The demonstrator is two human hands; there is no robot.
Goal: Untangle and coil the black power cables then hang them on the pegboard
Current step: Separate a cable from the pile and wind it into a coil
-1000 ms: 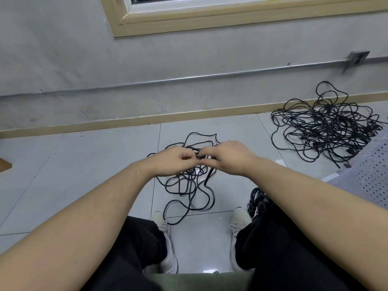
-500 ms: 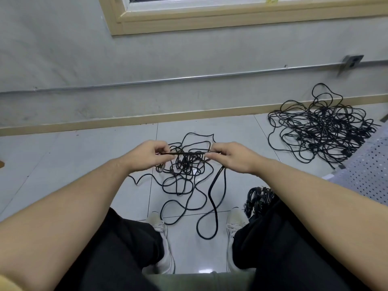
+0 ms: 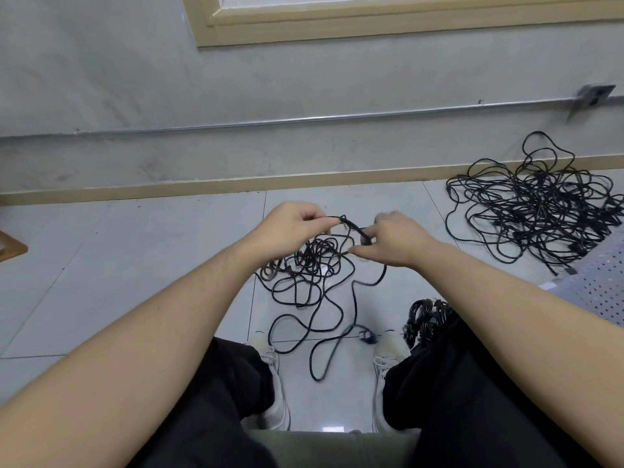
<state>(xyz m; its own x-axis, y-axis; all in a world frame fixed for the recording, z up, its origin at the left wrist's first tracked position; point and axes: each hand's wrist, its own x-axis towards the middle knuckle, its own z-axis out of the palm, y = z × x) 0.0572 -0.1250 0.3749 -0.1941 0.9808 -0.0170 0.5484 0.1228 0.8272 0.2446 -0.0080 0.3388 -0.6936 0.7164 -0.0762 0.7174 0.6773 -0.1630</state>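
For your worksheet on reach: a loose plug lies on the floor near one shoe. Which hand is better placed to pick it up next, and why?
Probably the right hand. The loose plug lies beside the right shoe, nearly below that hand, while the left hand keeps its grip on the cable.

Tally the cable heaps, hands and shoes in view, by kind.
Loose tangled cable heaps: 2, one between the feet, one by the wall
Coiled cable bundle: 1
Hands: 2, left, right
White shoes: 2
Total: 7
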